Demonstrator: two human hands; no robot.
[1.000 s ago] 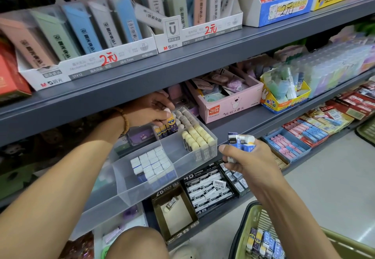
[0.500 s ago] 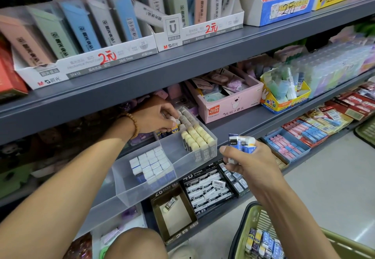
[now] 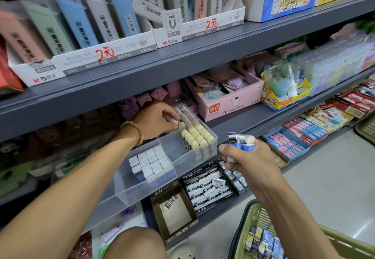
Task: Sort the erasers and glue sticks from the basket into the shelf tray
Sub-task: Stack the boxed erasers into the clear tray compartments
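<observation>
Two hands busy — left hand (image 3: 160, 119) pinching erasers (image 3: 176, 121) at the tray (image 3: 203, 157) rim, right hand (image 3: 246, 157) clamped on blue-sleeved erasers (image 3: 240, 142).

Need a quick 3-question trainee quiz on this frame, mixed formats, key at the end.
1. True or false: the right hand is empty.
2. Where is the left hand? A) in the green basket B) at the back of the clear shelf tray C) on the pink box
3. Fill in: the front tray compartment holds a block of white and ____ erasers.

Key: 1 false, it grips several blue and white erasers. 2 B. 3 blue.
</observation>
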